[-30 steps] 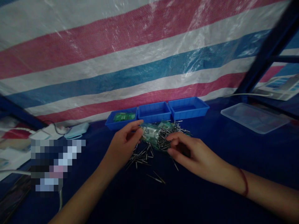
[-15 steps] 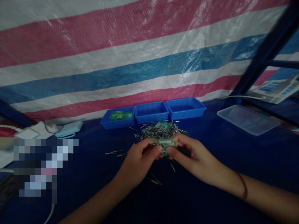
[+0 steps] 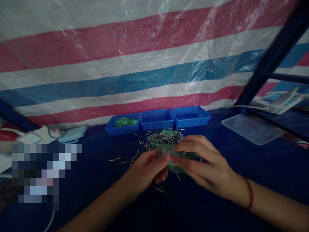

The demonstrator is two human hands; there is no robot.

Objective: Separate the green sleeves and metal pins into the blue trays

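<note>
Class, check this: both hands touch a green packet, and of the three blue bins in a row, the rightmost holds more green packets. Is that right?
Not quite: the left hand and right hand touch a green packet, but the head view shows the leftmost blue bin holding more green packets, not the rightmost.

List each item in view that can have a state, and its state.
Green plastic packet, held in both hands
Left hand, gripping
Right hand, gripping
Metal pins, loose, mostly heaped
Left bin, open, holding green packets
Middle bin, open
Right bin, open
</note>
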